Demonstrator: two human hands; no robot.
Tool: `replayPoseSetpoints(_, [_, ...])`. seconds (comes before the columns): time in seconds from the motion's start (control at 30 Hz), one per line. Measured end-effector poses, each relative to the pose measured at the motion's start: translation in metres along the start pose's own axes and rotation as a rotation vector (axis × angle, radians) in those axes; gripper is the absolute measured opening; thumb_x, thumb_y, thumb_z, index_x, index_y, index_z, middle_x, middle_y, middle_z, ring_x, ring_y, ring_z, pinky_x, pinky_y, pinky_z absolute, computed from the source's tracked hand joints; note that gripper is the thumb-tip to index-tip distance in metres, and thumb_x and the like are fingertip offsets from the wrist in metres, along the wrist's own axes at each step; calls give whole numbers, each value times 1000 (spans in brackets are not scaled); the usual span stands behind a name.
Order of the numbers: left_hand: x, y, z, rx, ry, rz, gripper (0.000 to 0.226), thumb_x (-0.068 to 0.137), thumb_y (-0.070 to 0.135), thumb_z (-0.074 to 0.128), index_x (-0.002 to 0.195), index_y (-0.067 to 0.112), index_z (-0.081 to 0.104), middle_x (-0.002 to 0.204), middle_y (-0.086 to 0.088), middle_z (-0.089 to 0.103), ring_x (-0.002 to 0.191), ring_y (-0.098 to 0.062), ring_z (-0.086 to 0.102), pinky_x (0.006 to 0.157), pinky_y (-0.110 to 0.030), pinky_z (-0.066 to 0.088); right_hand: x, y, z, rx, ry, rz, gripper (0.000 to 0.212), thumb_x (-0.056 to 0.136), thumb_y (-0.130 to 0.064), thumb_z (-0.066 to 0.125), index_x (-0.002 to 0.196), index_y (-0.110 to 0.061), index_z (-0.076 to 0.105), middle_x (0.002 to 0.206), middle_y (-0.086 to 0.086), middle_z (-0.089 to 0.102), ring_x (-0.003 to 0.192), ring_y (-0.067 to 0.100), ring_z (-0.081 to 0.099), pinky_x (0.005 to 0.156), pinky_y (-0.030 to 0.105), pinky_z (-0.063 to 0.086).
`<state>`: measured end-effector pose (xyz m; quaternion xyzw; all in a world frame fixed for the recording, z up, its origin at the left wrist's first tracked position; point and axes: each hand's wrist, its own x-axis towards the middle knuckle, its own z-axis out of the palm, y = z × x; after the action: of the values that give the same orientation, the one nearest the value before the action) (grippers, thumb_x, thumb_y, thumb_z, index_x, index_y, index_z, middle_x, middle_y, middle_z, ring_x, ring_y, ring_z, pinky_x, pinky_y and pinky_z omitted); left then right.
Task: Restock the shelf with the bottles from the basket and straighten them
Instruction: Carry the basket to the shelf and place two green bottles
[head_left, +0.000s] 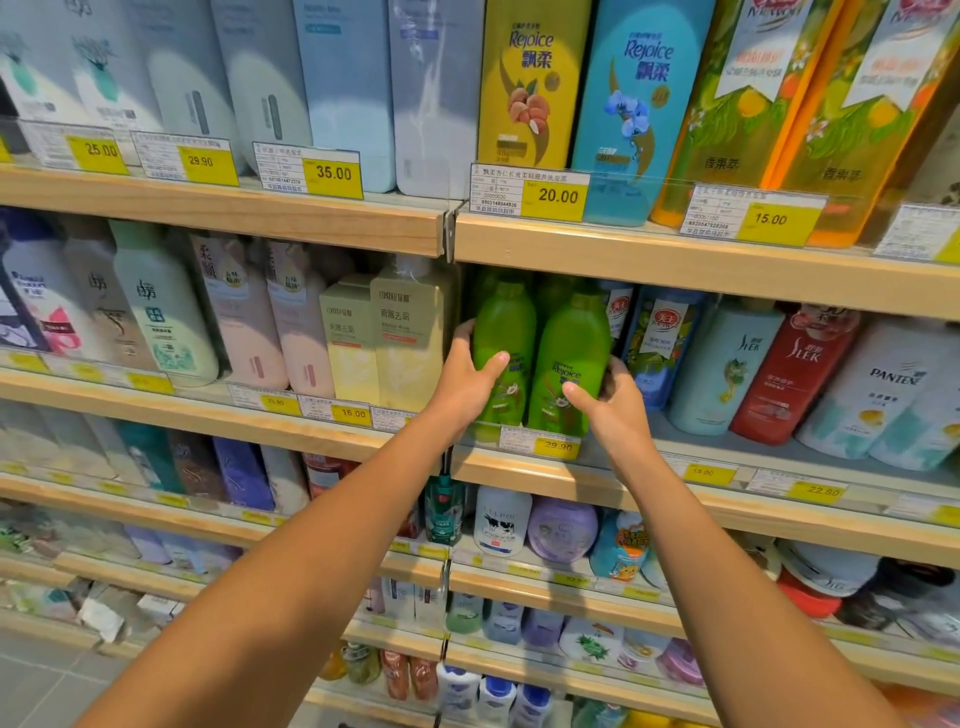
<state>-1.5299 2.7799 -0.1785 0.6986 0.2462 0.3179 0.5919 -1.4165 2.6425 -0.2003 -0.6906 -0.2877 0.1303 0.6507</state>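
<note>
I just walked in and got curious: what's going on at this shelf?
A person is tidying shampoo on a shop shelf. The left hand grips the left green bottle, and the right hand grips the right green bottle. Both bottles stand upright, side by side at the shelf front, just above the 29.90 price tag.

Two bright green bottles (571, 353) are seen at the centre. At three o'clock a red bottle (795, 374) is found, at nine o'clock pale yellow bottles (405, 338). The price tags (558, 196) are coloured yellow.
</note>
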Motion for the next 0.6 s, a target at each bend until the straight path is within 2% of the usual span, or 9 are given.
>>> replayPoseSetpoints(0.13, [7,-2,-2,31,-72,-32,56,98,19,49,145,26,20,133,0,49,121,-21,50,103,-46,44,2,-2,-4,-1,-11,28,49,89,-9,62,134,-10,41,121,4,60,109,17,58,91,29,45])
replayPoseSetpoints(0.23, [12,-2,-7,13,-137,-57,58,99,17,47,147,24,17,127,3,49,117,-19,51,105,-44,42,5,0,-7,-24,-43,46,49,91,-11,60,136,-12,40,124,3,58,113,17,55,97,32,43])
replayPoseSetpoints(0.33, [15,-4,-8,-40,-163,-55,58,99,13,46,148,20,17,127,-1,52,113,-18,53,101,-37,44,7,1,-8,-38,-60,47,49,92,-12,59,137,-13,40,128,3,57,115,17,55,102,36,43])
replayPoseSetpoints(0.43, [12,-9,-3,-67,-132,-48,58,98,14,47,148,22,18,132,-3,51,116,-18,53,98,-34,45,6,3,-9,-61,-70,49,53,92,-13,59,141,-14,37,131,3,56,117,18,56,103,38,44])
replayPoseSetpoints(0.6, [1,-20,7,-6,1,-27,61,96,20,52,147,24,19,142,-4,44,128,-20,46,108,-40,38,5,5,-10,-104,-94,62,54,91,-12,60,141,-16,37,132,2,57,119,16,55,105,41,43])
